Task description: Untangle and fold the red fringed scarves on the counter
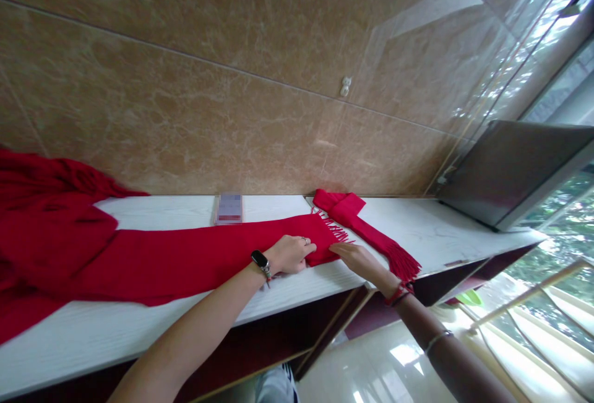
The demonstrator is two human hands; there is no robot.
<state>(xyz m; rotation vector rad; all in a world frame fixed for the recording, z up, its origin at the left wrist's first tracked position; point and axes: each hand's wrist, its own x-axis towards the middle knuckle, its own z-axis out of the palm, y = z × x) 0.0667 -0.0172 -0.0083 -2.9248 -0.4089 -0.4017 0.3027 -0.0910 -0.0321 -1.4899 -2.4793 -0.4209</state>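
Note:
A long red scarf (185, 260) lies stretched along the white countertop, its fringed end towards the right. My left hand (292, 254), with a smart band on its wrist, rests on the scarf near that end. Its fingers are curled closed on the cloth. At the fringe, my right hand (355, 259) lies with fingers stretched out, their tips touching the scarf's end; its thumb is hidden. Just beyond my right hand is a second red fringed scarf (366, 229), folded over at its back end.
Bunched red cloth (41, 223) heaps up at the left. A flat box or card (229, 209) sits by the wall. At the right stands a dark grey panel-like object (515, 174) near the window. Below the white countertop (116, 335) are open shelves.

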